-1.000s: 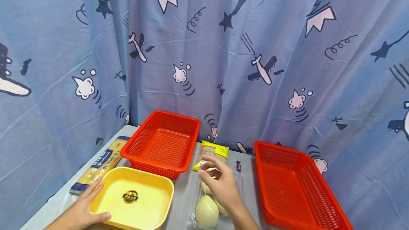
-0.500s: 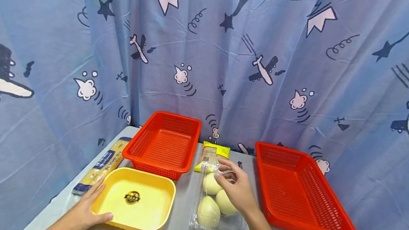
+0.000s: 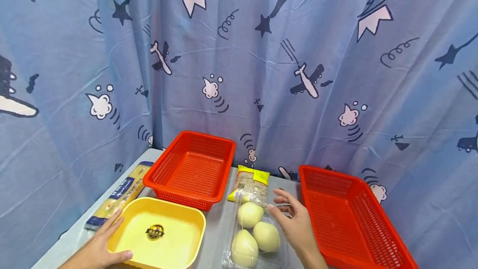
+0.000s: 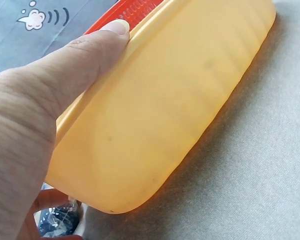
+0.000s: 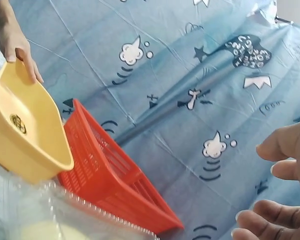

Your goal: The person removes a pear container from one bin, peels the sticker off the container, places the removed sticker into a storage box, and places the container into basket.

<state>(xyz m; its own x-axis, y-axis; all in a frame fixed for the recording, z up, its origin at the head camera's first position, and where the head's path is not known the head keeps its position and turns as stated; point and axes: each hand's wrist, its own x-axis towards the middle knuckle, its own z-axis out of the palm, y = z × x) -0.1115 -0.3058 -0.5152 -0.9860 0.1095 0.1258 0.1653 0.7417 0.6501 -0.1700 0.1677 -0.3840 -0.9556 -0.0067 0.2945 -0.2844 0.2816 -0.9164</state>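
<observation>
My left hand [image 3: 98, 246] grips the near left corner of a yellow plastic tray [image 3: 168, 203]. The left wrist view shows its thumb [image 4: 90, 45] lying over the tray [image 4: 160, 115] rim, with fingers curled beneath. My right hand [image 3: 287, 211] hovers with loosely spread fingers [image 5: 285, 145] at the right side of a clear plastic clamshell [image 3: 228, 240]. It holds nothing. Three pale round buns [image 3: 250, 214] lie in the clamshell.
A red mesh basket [image 3: 209, 136] stands behind the yellow tray and a larger one [image 3: 325, 171] at the right. A yellow-green packet [image 3: 251, 182] lies between them, and a long pasta packet [image 3: 119, 194] at the left edge. A blue curtain [image 3: 261, 74] walls the table.
My right hand has slid to the right from above the clamshell, uncovering the three buns. The left hand has stayed on the yellow tray.
</observation>
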